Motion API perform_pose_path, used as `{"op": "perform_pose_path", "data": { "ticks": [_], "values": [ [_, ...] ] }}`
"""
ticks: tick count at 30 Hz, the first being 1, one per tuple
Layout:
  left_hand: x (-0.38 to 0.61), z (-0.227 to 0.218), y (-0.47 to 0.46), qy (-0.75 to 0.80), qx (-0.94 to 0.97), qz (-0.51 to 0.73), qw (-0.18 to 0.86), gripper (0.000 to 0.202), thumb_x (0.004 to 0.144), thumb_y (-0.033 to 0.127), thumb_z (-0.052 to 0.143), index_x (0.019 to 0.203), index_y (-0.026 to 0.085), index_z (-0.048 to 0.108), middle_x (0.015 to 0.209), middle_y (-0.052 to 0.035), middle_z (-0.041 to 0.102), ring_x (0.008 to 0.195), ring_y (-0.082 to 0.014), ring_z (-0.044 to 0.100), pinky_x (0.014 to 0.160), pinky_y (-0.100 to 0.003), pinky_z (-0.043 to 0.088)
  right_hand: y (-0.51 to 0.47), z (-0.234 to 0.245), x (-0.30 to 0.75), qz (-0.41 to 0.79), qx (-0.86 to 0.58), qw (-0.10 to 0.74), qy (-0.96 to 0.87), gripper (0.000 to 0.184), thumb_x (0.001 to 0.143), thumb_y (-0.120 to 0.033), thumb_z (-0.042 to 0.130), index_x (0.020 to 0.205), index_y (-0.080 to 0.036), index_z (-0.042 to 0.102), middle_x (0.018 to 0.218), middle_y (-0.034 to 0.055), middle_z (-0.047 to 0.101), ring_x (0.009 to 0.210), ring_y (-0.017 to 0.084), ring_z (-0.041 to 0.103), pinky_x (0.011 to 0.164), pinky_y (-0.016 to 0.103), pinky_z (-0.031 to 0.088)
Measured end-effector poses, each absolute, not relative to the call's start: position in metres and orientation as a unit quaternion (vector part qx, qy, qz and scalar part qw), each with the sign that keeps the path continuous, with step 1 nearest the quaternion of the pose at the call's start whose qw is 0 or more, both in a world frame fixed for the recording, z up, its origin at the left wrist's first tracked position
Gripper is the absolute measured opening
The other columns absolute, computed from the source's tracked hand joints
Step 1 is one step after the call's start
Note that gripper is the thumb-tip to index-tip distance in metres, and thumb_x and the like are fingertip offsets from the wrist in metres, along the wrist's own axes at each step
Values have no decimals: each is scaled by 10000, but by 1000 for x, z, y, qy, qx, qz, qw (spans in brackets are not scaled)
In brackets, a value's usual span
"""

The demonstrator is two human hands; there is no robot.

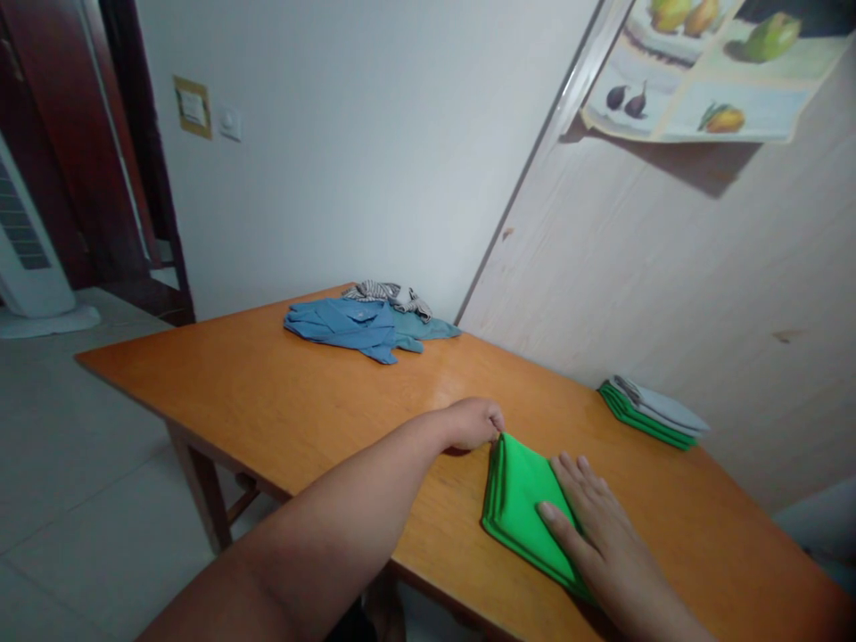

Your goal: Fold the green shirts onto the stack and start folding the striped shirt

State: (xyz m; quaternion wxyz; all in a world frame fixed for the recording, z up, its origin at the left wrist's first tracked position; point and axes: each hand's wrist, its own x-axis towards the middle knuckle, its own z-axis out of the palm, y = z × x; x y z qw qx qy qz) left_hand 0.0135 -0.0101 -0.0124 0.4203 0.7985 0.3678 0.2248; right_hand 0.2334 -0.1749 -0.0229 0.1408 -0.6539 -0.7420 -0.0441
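Observation:
A bright green cloth (pixel 525 499), folded into a flat layered rectangle, lies near the front edge of the wooden table (pixel 267 392). My left hand (pixel 473 423) is closed at its far left corner, with thumb and fingers pinching the fabric there. Flat on the cloth's right side rests my right hand (pixel 592 517), palm down, its fingers stretched out and the thumb apart. What is under the right palm is hidden.
Against the wall at the right sits a stack of folded green and grey cloths (pixel 652 412). Crumpled blue garments (pixel 354 325) and a striped cloth (pixel 381 291) lie at the table's far end. A white upright appliance (pixel 33 259) stands on the floor at left.

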Motion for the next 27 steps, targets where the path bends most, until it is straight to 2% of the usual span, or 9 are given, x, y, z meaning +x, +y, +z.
{"op": "perform_pose_path", "data": {
  "ticks": [4,8,10,13,17,20,27],
  "values": [
    [5,-11,-9,330,769,224,499,271,783,239,584,1038,179,654,816,15,655,689,-115,589,643,-207,474,-175,-23,234,-38,-659,132,-740,764,957,-645,388,1543,-156,373,1620,95,290,1517,307,191,1240,547,185],
    [2,-9,-13,274,736,214,581,443,679,185,660,1120,173,611,993,-7,654,800,-111,609,718,-212,499,-176,-22,233,-36,-660,135,-738,763,952,-646,400,1540,-159,382,1618,95,300,1518,310,187,1241,544,186],
    [5,-10,-15,265,735,209,587,494,661,154,653,1153,174,613,1024,-13,661,833,-119,611,727,-212,492,-176,-21,233,-39,-657,136,-740,762,951,-645,404,1535,-155,392,1613,98,313,1516,313,194,1238,548,194],
    [9,-11,-19,292,767,204,534,469,679,161,649,1146,194,659,992,-2,697,849,-138,624,717,-213,475,-176,-20,233,-44,-654,135,-743,758,953,-640,406,1536,-155,388,1614,98,310,1515,313,203,1235,550,206],
    [10,-8,-25,334,811,201,437,314,723,283,673,1027,247,746,860,29,728,827,-158,640,711,-227,442,-176,-20,233,-40,-656,131,-742,744,957,-630,408,1547,-178,368,1622,81,295,1517,307,198,1236,545,203],
    [10,-4,-27,343,827,194,400,288,756,328,642,1012,271,759,817,37,734,786,-162,649,700,-244,427,-176,-19,232,-39,-658,129,-741,750,953,-634,411,1544,-173,376,1619,84,303,1516,307,200,1240,536,198],
    [17,-1,-27,381,845,204,315,205,789,256,584,898,289,755,895,34,757,921,-202,657,875,-315,427,-178,-16,231,-37,-651,117,-749,729,954,-624,432,1559,-227,344,1631,72,271,1517,315,193,1231,561,194]
  ]
}}
